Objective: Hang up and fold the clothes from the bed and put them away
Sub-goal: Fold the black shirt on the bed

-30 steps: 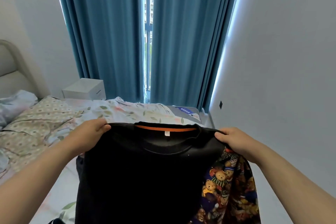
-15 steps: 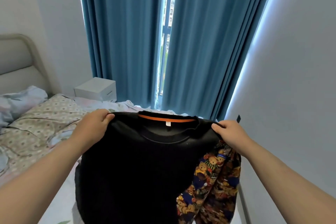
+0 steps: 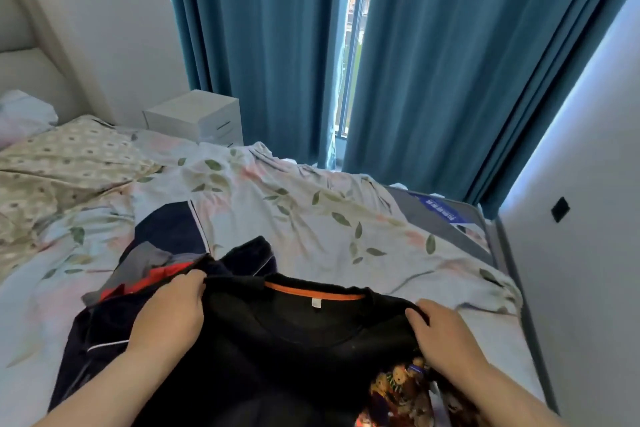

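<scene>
Gripping the black shirt (image 3: 277, 350) by its shoulders, the left hand (image 3: 169, 315) and right hand (image 3: 446, 340) reach forward, fingers curled into the cloth above the bed (image 3: 311, 211).

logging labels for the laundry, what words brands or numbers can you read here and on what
Blue label on the mattress corner: white print, too blurred to read.
White tag at the collar of the black shirt: too small to read.
Nothing else shows text.
</scene>
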### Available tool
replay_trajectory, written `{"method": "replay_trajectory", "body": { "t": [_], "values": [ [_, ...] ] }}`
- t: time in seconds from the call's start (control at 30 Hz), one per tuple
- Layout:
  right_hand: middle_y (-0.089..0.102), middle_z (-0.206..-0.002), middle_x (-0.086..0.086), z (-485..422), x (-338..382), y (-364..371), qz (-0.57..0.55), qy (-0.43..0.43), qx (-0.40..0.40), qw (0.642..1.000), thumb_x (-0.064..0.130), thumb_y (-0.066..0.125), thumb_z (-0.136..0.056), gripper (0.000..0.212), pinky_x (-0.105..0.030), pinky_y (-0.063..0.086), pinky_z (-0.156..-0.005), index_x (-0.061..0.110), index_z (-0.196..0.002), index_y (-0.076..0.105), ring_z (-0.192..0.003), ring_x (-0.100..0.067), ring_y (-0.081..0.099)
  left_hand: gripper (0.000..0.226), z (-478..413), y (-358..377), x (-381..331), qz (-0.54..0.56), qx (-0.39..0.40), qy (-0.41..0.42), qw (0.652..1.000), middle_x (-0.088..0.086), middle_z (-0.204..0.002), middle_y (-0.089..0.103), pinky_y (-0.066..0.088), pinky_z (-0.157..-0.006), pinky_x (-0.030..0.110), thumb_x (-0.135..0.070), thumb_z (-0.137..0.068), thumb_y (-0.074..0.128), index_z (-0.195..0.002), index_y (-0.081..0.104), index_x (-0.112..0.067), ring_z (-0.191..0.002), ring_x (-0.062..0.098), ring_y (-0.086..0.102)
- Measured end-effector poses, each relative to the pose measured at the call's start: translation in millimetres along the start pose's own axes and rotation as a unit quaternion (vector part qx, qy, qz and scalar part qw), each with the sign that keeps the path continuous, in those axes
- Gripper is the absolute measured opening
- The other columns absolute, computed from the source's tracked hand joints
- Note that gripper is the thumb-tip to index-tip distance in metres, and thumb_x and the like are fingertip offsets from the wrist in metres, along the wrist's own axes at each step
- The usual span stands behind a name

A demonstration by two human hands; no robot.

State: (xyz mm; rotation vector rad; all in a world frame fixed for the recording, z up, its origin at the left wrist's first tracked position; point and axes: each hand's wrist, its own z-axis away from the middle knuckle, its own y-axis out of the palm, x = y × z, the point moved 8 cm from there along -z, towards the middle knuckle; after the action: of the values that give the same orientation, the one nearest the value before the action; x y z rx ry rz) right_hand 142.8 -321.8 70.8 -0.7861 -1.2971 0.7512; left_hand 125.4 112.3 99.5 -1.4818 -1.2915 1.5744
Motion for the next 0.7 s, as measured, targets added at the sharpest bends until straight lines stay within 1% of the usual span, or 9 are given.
{"method": "replay_trajectory", "body": {
  "t": [0.1,0.2,0.3,0.37,0.43,0.5,0.57,0.63,0.7],
  "values": [
    [0.06,-0.072,0.004,-42.0,-44.1,84.7,-0.011,0.006,0.029,1.0,0.034,0.047,-0.104,0.033,-0.023,0.036,-0.057,0.022,-0.074,0.055,-0.07,-0.007,0.055,0.024,-17.1,83.7,27.1,-0.056,0.026,-0.004,0.998,-0.006,-0.074,0.049,0.038,-0.054,0.038,-0.029,-0.101,0.035,-0.077,0.038,-0.027,-0.066,0.016,0.05],
    [0.057,-0.073,0.004,-70.4,-79.6,155.9,-0.009,0.004,0.045,0.999,0.032,0.047,-0.104,0.032,-0.027,0.034,-0.058,0.022,-0.075,0.053,-0.071,-0.011,0.052,0.028,-32.1,149.0,53.6,-0.106,0.05,-0.003,0.993,-0.004,-0.074,0.049,0.035,-0.054,0.038,-0.03,-0.102,0.037,-0.075,0.036,-0.025,-0.067,0.018,0.048],
    [0.055,-0.072,0.004,-93.9,-105.7,198.1,-0.012,0.001,0.025,1.0,0.032,0.046,-0.104,0.034,-0.025,0.032,-0.056,0.023,-0.072,0.051,-0.069,-0.013,0.05,0.029,-50.7,182.2,61.0,-0.136,0.023,0.031,0.99,-0.004,-0.071,0.045,0.033,-0.054,0.038,-0.026,-0.1,0.043,-0.071,0.038,-0.024,-0.068,0.022,0.046],
    [0.053,-0.071,0.002,-109.2,-113.6,214.7,-0.018,-0.003,0.018,1.0,0.032,0.042,-0.105,0.036,-0.025,0.031,-0.055,0.022,-0.071,0.048,-0.068,-0.011,0.049,0.024,-64.5,186.8,58.0,-0.144,-0.007,0.065,0.987,-0.003,-0.072,0.045,0.035,-0.056,0.039,-0.024,-0.098,0.049,-0.074,0.048,-0.021,-0.072,0.026,0.048],
    [0.053,-0.071,0.0,-128.4,-113.5,222.8,-0.016,-0.009,0.007,1.0,0.034,0.037,-0.106,0.038,-0.032,0.033,-0.057,0.02,-0.071,0.045,-0.068,-0.012,0.049,0.021,-83.2,187.1,57.1,-0.15,-0.019,0.087,0.985,-0.002,-0.073,0.048,0.04,-0.061,0.041,-0.025,-0.097,0.051,-0.077,0.056,-0.021,-0.074,0.029,0.051],
    [0.053,-0.071,0.001,-153.3,-106.3,223.9,-0.007,-0.027,-0.013,1.0,0.035,0.035,-0.106,0.038,-0.038,0.035,-0.061,0.021,-0.072,0.045,-0.069,-0.014,0.05,0.025,-104.8,190.6,61.4,-0.131,-0.017,0.072,0.989,-0.003,-0.073,0.049,0.044,-0.064,0.043,-0.029,-0.098,0.048,-0.077,0.059,-0.022,-0.075,0.03,0.053],
    [0.049,-0.068,0.002,-184.9,-93.5,220.5,0.008,-0.071,-0.043,0.996,0.032,0.035,-0.105,0.038,-0.038,0.032,-0.061,0.021,-0.069,0.042,-0.065,-0.016,0.046,0.025,-127.1,198.6,69.6,-0.101,-0.021,0.034,0.994,-0.002,-0.077,0.054,0.046,-0.068,0.042,-0.032,-0.099,0.046,-0.082,0.062,-0.023,-0.081,0.03,0.055],
    [0.044,-0.068,0.002,-218.6,-79.1,212.7,0.055,-0.118,-0.079,0.988,0.028,0.038,-0.104,0.037,-0.037,0.031,-0.061,0.018,-0.069,0.041,-0.066,-0.023,0.044,0.024,-150.4,206.3,72.0,-0.078,-0.038,0.007,0.996,0.0,-0.082,0.059,0.045,-0.069,0.041,-0.031,-0.099,0.046,-0.085,0.063,-0.022,-0.085,0.03,0.057],
    [0.047,-0.071,-0.005,-248.9,-71.8,210.2,0.115,-0.136,-0.101,0.979,0.025,0.042,-0.102,0.034,-0.038,0.035,-0.061,0.013,-0.071,0.048,-0.069,-0.031,0.048,0.022,-174.7,215.6,66.8,-0.104,-0.053,0.022,0.993,0.004,-0.083,0.061,0.045,-0.069,0.042,-0.029,-0.099,0.047,-0.086,0.062,-0.019,-0.084,0.034,0.058]
  ]
}}
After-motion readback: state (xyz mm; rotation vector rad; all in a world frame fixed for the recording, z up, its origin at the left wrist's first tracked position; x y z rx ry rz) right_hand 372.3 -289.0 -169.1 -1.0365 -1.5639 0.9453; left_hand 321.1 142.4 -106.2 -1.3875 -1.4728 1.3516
